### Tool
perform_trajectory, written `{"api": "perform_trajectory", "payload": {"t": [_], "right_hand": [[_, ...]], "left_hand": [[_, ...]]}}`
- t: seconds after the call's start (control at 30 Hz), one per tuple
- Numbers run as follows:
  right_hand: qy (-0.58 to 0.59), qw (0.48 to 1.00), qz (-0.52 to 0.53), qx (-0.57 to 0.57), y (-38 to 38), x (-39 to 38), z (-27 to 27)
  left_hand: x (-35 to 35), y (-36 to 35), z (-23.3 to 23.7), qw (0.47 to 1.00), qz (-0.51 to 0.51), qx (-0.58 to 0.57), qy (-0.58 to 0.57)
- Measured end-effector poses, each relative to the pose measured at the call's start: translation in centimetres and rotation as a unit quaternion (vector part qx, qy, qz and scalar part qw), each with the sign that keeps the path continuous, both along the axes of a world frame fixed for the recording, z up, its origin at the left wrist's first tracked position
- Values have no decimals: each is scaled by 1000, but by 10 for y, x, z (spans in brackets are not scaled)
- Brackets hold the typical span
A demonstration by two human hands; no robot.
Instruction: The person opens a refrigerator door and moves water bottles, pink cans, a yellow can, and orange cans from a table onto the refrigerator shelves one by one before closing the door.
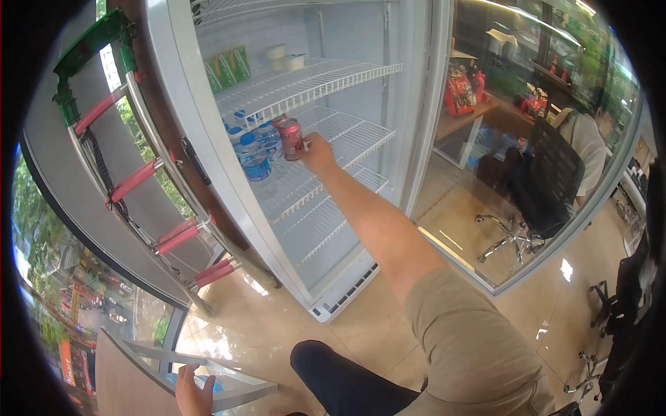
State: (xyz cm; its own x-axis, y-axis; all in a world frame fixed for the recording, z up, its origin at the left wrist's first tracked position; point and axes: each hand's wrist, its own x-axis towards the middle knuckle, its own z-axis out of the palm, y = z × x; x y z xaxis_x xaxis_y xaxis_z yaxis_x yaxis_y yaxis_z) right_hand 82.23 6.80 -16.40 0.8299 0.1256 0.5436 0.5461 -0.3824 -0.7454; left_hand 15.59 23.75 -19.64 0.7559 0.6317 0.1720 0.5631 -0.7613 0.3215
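Inside the open fridge, my right hand [318,154] has its fingers wrapped round a red can [290,139] on the middle wire shelf [347,132]. Water bottles [252,158] with blue caps and labels stand just left of the can, and part of another can shows behind it. Low at the left, my left hand [194,391] is raised with its fingers apart and holds nothing. A clear bottle or similar blue thing shows partly behind it, too hidden to make out.
Green cartons [227,68] and white cups [285,58] stand on the shelf above. The fridge's glass door [527,139] is swung open to the right. A folding ladder [132,166] leans at the left. Beyond the door are a black office chair [548,177] and a person [583,145].
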Motion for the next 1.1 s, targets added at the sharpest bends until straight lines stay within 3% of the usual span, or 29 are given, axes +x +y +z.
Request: {"api": "perform_trajectory", "payload": {"t": [0.2, 0.4, 0.53, 0.6, 0.67, 0.73, 0.8, 0.9, 0.97, 1.03, 1.1], "right_hand": [[5, 999, 44, -4, -6, -13, 3], [-97, 995, -36, 0, -10, -49, 16], [-121, 988, -56, -75, -24, -102, 36], [-63, 989, -80, -109, -28, -111, 26], [-110, 988, -66, -83, -31, -108, 9], [-213, 975, 9, -64, -43, -115, -11], [-276, 957, 76, 54, -46, -154, -29], [-107, 981, 124, 109, -72, -278, -36], [-19, 961, 223, 161, -72, -354, -57], [-25, 940, 315, 132, -55, -416, -85], [-35, 901, 427, 73, -41, -490, -66]], "left_hand": [[-3, 7, -6, 1000, 8, 2, 0], [-4, 4, 1, 1000, 23, 2, 0], [-4, 4, -1, 999, 27, -14, -12], [-3, -3, 9, 998, 46, -44, -8], [-2, -10, 20, 996, 61, -68, -8], [-5, -10, 16, 997, 52, -49, -25], [-11, -11, 9, 997, 49, -24, -58], [-19, -9, 7, 995, 5, 2, -98], [-20, -9, 5, 992, -5, 48, -117], [-19, -6, 6, 990, -12, 42, -135], [-21, -6, -2, 976, -13, 20, -216]]}}
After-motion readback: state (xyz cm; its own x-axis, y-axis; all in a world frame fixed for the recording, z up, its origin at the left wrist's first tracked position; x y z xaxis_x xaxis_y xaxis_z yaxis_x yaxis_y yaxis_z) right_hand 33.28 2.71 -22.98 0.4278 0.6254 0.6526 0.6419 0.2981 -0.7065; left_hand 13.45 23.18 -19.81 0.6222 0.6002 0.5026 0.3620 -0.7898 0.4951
